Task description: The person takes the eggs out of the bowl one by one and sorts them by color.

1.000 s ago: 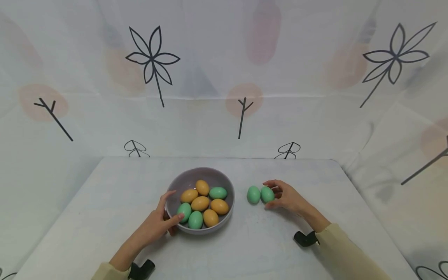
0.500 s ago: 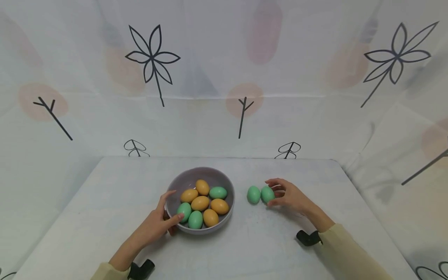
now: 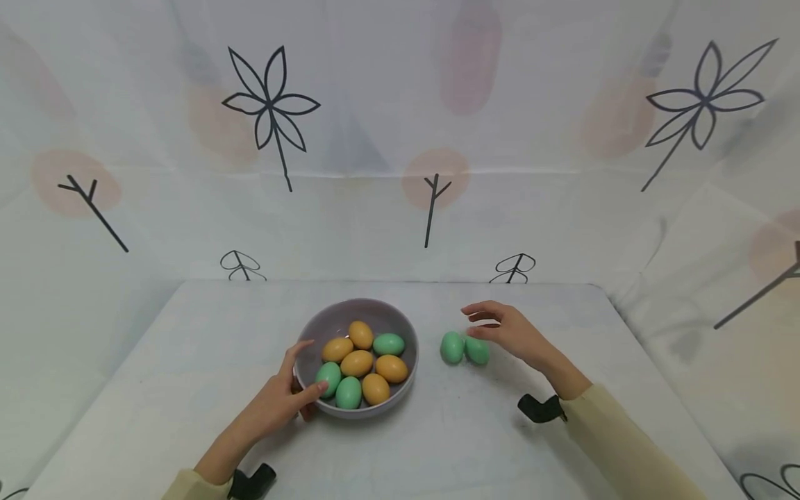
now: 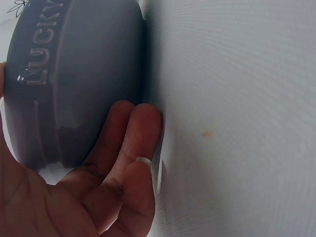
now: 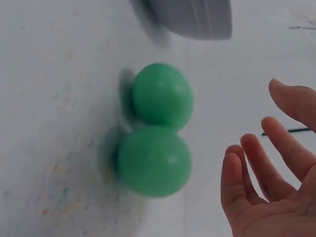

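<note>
The right hand has risen and hovers, fingers loosely spread, just above the two green eggs, which lie on the desk beside the grey bowl that the left hand grips.

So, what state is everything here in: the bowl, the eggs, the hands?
Gray bowl: upright, partly filled with eggs.
Five yellow eggs: inside the bowl, no cracks visible.
Three green eggs: inside the bowl, no cracks visible.
Loose green egg nearer the bowl: lying on the table, not held.
Other loose green egg: close beside it, not held.
Left hand: holding the bowl's side.
Right hand: raised, holding nothing.
Backdrop: hanging, creased.
</note>
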{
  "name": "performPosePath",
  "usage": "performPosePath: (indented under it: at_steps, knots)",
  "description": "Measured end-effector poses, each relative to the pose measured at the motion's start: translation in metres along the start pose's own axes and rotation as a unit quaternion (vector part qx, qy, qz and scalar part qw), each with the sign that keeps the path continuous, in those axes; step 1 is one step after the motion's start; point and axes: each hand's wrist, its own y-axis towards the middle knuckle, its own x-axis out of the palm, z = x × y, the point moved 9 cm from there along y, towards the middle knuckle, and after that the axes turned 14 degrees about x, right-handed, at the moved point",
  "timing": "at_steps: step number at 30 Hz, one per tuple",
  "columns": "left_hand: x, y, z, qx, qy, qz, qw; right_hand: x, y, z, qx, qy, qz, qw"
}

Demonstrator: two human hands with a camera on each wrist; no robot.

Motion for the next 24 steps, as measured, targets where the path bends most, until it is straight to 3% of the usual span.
performPosePath:
  at_steps: [11, 24]
  knots:
    - [0.001, 0.000, -0.003, -0.004, 0.002, 0.000, 1.0000, 0.036, 0.006, -0.044, -0.044, 0.014, -0.065, 0.997]
    - [0.001, 0.000, -0.003, -0.008, -0.001, 0.000, 1.0000, 0.072, 0.019, -0.090, -0.120, -0.033, -0.084, 0.989]
